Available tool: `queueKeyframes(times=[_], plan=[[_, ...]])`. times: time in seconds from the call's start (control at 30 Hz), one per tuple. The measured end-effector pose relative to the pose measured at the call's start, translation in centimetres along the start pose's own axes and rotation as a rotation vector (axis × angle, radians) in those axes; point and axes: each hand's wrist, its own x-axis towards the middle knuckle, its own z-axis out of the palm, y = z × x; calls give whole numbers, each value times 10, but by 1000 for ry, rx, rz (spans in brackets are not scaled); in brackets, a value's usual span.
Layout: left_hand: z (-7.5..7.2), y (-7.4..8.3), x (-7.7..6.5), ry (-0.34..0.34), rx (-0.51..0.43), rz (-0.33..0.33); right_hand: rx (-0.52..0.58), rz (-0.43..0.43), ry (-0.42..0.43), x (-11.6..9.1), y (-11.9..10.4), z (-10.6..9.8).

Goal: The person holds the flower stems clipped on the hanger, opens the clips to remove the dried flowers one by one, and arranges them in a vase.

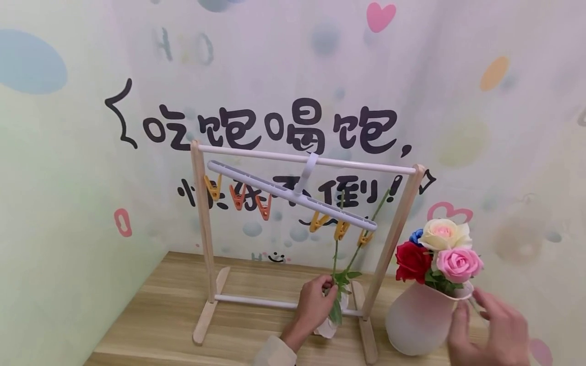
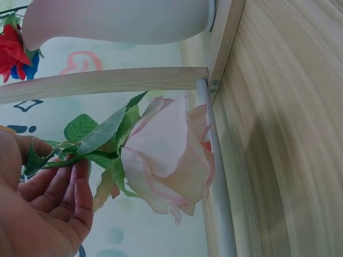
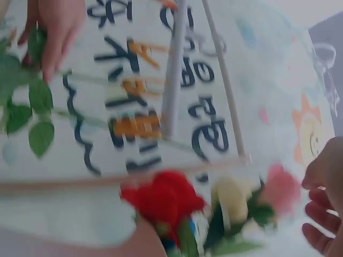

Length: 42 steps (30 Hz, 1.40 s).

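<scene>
My left hand (image 1: pixel 316 302) pinches the leafy green stem of a pale pink-edged rose (image 2: pixel 166 155), its bloom pointing down. Two green stems (image 1: pixel 336 256) rise from there to yellow clips (image 1: pixel 341 231) on a grey-white hanger (image 1: pixel 284 193), their tips passing above the bar. My right hand (image 1: pixel 496 328) is at the right side of a white vase (image 1: pixel 418 317), fingers loosely bent close to its rim. Nothing shows between those fingers in the blurred right wrist view, where they lie beside a pink rose (image 3: pixel 281 184).
The hanger hangs tilted, right end lower, from a wooden rack (image 1: pixel 203 218) with white rods. Orange clips (image 1: pixel 238 197) hang on its left half. The vase holds red (image 1: pixel 413 262), cream (image 1: pixel 444 234), pink and blue flowers. A printed cloth stands behind the wooden tabletop (image 1: pixel 151 310).
</scene>
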Motion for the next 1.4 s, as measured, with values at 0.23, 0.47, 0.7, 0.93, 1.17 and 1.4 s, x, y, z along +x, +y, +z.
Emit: queueKeyframes(times=[0.23,0.47,0.7,0.93,1.17,1.4], plan=[[-2,2,-1,-6,-14,-11,270,-188,62,-10,-36,52],[-6,5,-3,-37,-8,-35,234,-228,-176,-8,-46,90],[-7,1,-3,-10,18,33,263,-138,-268,-10,-52,129],[-4,-2,-4,-8,31,34,260,27,-270,-9,-55,163],[-4,-1,-3,-7,42,37,205,126,-262,-1,-62,184],[-4,1,-2,-9,59,37,234,112,-157,4,-61,193]])
